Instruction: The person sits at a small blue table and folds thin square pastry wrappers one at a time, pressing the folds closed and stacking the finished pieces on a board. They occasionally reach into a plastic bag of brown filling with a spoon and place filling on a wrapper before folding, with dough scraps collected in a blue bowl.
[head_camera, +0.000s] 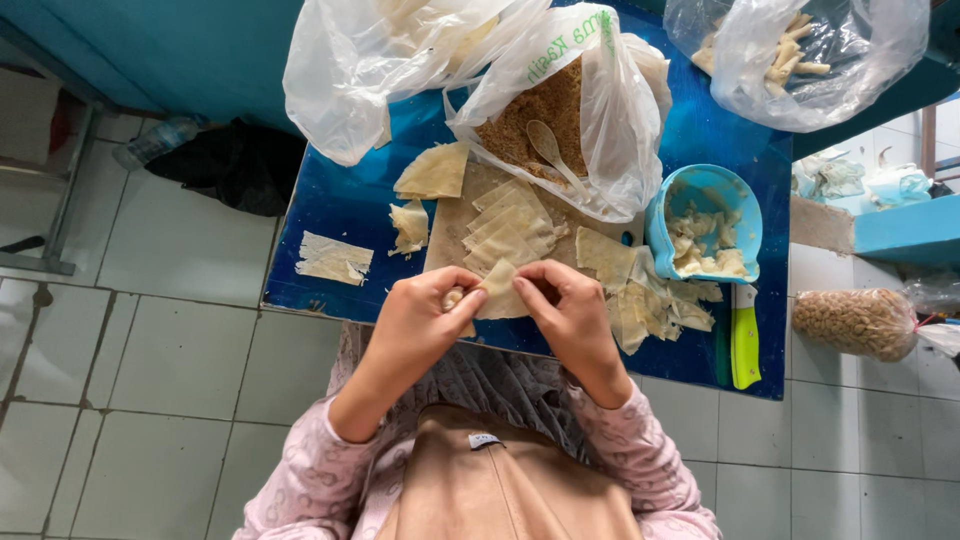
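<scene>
Both hands meet over the near edge of the blue table (330, 215). The left hand (420, 315) and right hand (565, 310) pinch a pale, thin pastry sheet (497, 290) between fingertips, partly folded around a small lump. Pinched too hard, the soft sheet could tear; a loose fold could spill its lump. More sheets (510, 225) lie stacked just behind.

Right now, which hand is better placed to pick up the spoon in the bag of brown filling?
Right, probably: the spoon lies just beyond the right hand, its handle toward it, while the left hand pinches the folded end of the wrapper.
</scene>
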